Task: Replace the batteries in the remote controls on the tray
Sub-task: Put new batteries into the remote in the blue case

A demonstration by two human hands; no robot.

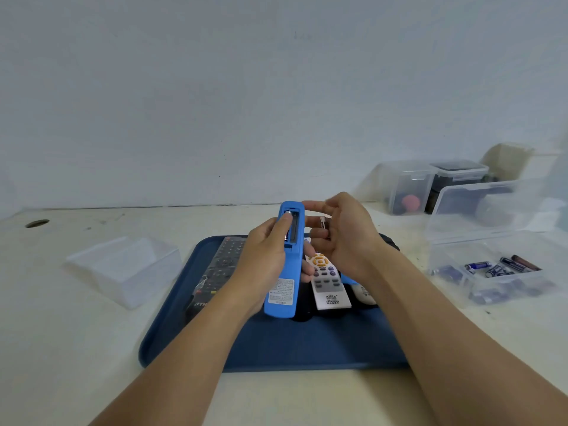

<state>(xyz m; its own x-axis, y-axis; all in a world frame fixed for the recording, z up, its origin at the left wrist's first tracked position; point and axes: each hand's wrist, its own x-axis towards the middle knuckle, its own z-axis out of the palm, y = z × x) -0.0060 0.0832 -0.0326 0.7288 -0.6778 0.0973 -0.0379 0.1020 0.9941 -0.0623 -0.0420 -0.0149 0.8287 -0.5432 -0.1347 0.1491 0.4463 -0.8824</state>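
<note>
Blue silicone wraps the remote (pixel 284 259) that my left hand (pixel 264 256) grips, back side up above the tray (pixel 276 345), with its battery compartment open at the far end. My left thumb presses into that compartment on what looks like a battery end. My right hand (pixel 344 235) hovers just beside it, fingers curled and pinching 1 small battery (pixel 323 224) held roughly upright. On the tray below I see a white remote (pixel 327 282) with an orange ring of buttons, a black remote (pixel 219 265) in a clear sleeve to the left, and dark remotes partly hidden under my hands. Right of the tray sits a clear box (pixel 491 269) holding several loose batteries, its lid tilted up. Left of the tray lies an empty-looking clear container (pixel 126 269). More lidded boxes (pixel 430 186) stand against the wall.
</note>
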